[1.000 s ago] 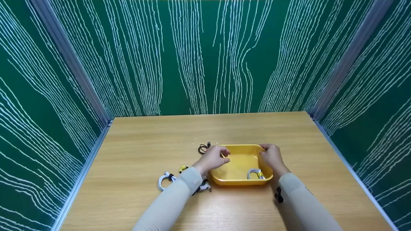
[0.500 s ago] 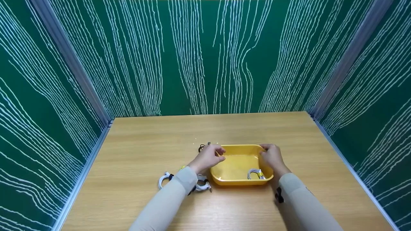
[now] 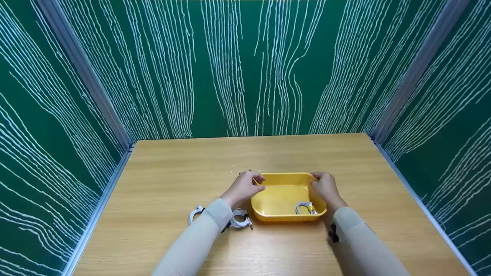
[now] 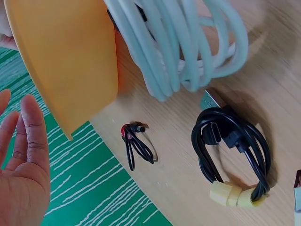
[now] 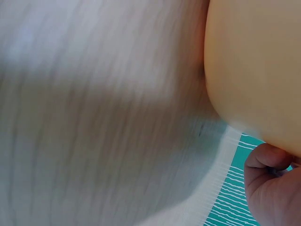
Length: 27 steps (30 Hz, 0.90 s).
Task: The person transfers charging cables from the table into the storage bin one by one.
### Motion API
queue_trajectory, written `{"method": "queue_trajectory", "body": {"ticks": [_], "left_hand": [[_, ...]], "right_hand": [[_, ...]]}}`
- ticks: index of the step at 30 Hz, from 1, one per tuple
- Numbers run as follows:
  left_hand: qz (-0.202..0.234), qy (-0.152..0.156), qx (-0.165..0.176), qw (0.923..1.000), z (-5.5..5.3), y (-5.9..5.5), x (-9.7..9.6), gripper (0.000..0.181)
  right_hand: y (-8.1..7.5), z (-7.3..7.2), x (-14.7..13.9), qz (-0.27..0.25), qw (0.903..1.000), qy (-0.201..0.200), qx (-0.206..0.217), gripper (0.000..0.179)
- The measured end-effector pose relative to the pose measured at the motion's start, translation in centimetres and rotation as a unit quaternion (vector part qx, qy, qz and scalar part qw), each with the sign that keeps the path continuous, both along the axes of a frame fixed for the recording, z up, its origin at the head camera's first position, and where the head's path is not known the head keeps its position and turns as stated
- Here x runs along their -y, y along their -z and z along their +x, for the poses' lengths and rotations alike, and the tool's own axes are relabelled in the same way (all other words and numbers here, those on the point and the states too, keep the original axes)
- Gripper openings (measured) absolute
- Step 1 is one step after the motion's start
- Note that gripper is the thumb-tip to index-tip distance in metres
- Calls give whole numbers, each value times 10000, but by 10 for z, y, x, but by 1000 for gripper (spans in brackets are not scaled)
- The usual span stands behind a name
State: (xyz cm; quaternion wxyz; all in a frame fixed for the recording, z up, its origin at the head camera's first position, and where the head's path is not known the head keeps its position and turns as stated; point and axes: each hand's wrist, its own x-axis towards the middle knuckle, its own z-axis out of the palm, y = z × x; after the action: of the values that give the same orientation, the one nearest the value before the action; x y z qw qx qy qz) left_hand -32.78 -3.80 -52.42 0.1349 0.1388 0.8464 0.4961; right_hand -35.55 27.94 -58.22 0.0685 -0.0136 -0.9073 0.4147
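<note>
A yellow plastic tray (image 3: 285, 217) stands on the table with one coiled grey-white cable (image 3: 311, 208), bound in yellow, at its near right corner. My right hand (image 3: 326, 189) grips the tray's right rim near the far corner, thumb on the inner side. Beside the left rim my left hand (image 3: 242, 188) holds nothing, its fingers (image 4: 35, 127) loosely extended and apart from the tray wall in the left wrist view. Under that wrist lie a thick white coiled cable (image 4: 164, 42), a black USB cable (image 4: 218, 115) with a yellow tie and a smaller black cable (image 4: 129, 133).
Another white coiled cable (image 3: 195, 213) lies left of my left forearm, partly covered by the sleeve. A small black item (image 3: 333, 233) shows next to the right sleeve. Green walls with white lines (image 3: 222, 69) enclose the wooden table (image 3: 172, 161) at the back and sides.
My left hand has drifted left, from over the tray to its left rim, covering the small black cable in the head view. The right hand and the tray have stayed put.
</note>
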Motion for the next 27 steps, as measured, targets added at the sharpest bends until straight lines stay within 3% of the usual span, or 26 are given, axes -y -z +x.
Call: {"method": "queue_trajectory", "body": {"ticks": [8, 21, 27], "left_hand": [[121, -61, 34, 9999, -1, -2, 6, 27], [-195, 131, -684, 9974, -9, -7, 16, 27], [-335, 12, -716, 9969, -14, -11, 22, 26]], "right_hand": [[0, 0, -1, -1, 10000, -18, -34, 32], [0, 1, 0, 14, 10000, -7, 50, 29], [0, 0, 1, 10, 10000, -24, 23, 29]]}}
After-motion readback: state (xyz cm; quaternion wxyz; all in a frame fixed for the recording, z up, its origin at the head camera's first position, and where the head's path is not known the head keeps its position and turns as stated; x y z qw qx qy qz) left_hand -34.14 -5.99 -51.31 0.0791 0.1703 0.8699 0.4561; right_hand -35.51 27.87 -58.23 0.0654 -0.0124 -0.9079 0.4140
